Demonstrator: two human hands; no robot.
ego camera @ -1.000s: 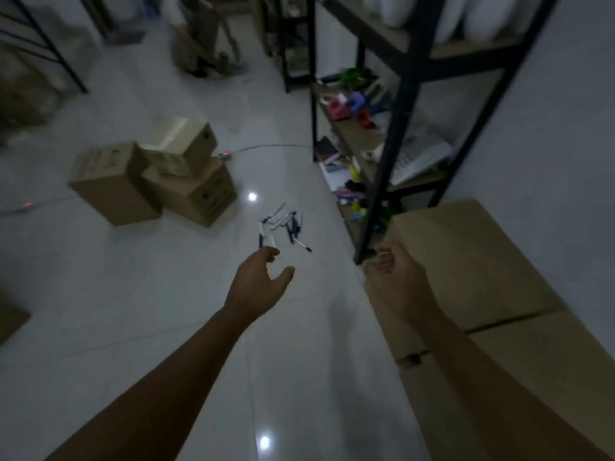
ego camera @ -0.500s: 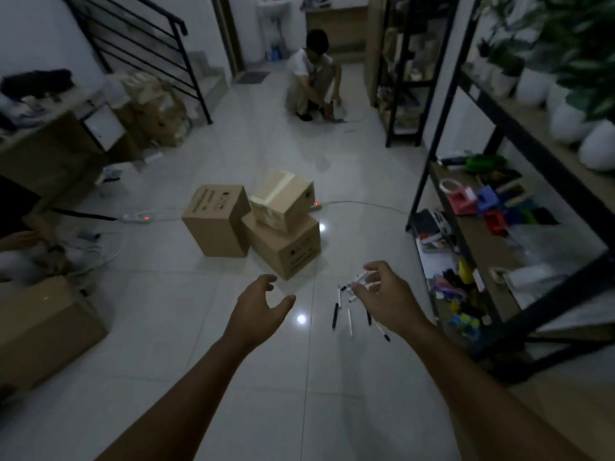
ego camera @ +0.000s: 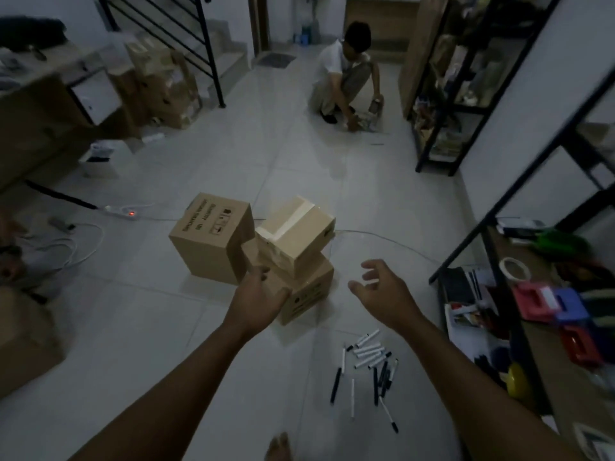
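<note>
Both my arms reach forward over a pale tiled floor. My left hand (ego camera: 258, 299) hovers in front of a stack of cardboard boxes (ego camera: 293, 241), fingers loosely spread and holding nothing. My right hand (ego camera: 382, 292) is beside it, fingers spread and empty. Several black and white marker pens (ego camera: 369, 364) lie scattered on the floor below my right hand. A taped box sits tilted on top of a lower box (ego camera: 307, 294), with a third box (ego camera: 209, 237) standing to their left.
A black metal shelf rack (ego camera: 499, 271) with coloured tape dispensers and a tape roll lines the right. A person (ego camera: 346, 71) crouches at the far end. A power strip (ego camera: 121, 211) with cables lies at left. More boxes, a desk and a stair railing stand at far left.
The view has tilted up and swung left, so the pens now lie lower and nearer. My right hand has come away from the pens and both hands now reach toward the boxes.
</note>
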